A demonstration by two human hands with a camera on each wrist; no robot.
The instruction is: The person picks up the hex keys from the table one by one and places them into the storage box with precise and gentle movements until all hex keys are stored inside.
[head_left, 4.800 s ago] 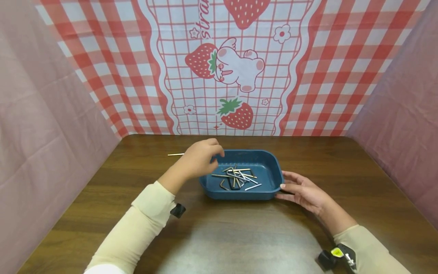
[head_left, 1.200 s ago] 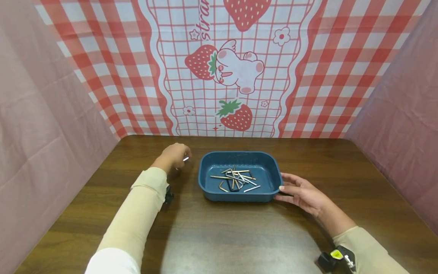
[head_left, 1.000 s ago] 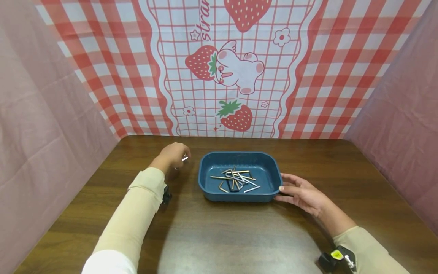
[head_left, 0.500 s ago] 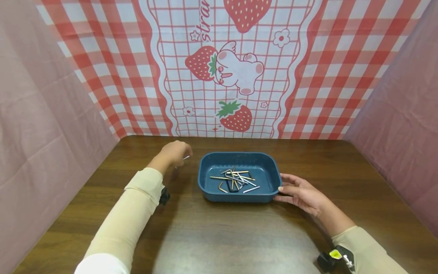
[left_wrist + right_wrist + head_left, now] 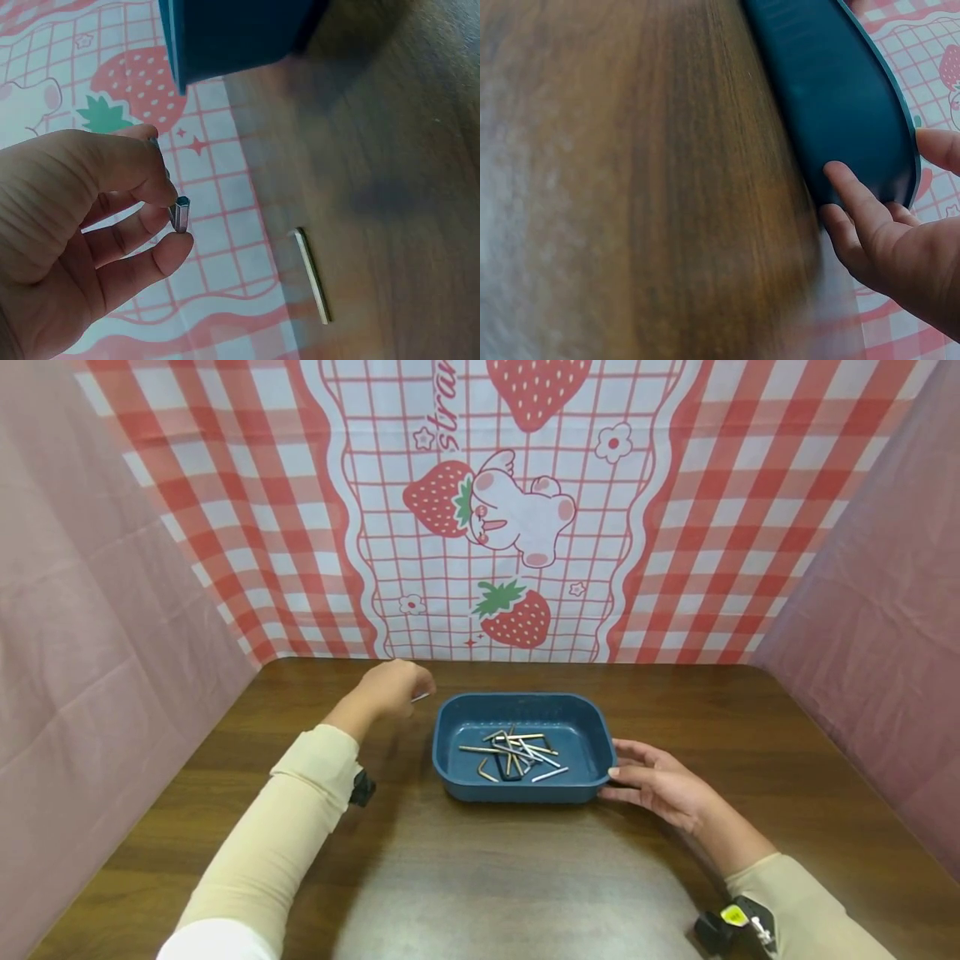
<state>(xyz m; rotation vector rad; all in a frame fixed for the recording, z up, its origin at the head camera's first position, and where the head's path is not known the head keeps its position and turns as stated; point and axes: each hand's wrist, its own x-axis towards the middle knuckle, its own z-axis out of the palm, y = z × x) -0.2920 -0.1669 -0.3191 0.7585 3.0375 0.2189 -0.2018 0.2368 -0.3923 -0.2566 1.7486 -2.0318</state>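
My left hand (image 5: 390, 689), just left of the blue tray (image 5: 525, 792), pinches a silver hex key (image 5: 181, 214) between thumb and fingers. In the left wrist view the key's six-sided end shows; the rest is partly covered by the fingers. A brass-coloured hex key (image 5: 313, 277) lies on the table below this hand; the head view does not show it. Several silver, brass and black hex keys (image 5: 517, 752) are heaped in the tray. At the tray's right end my right hand (image 5: 660, 781) grips it, thumb on the rim and fingertips (image 5: 835, 171) against the outer wall.
The wooden table (image 5: 480, 868) reaches back to a checked strawberry cloth (image 5: 517, 510). Pink cloths (image 5: 112, 568) hang along both sides. Both wrists carry small black devices (image 5: 362, 788).
Earlier my left hand was over the tray's left edge; it went left to the table and took the silver hex key. Lately it rises slightly and shifts right. My right hand stays at the tray.
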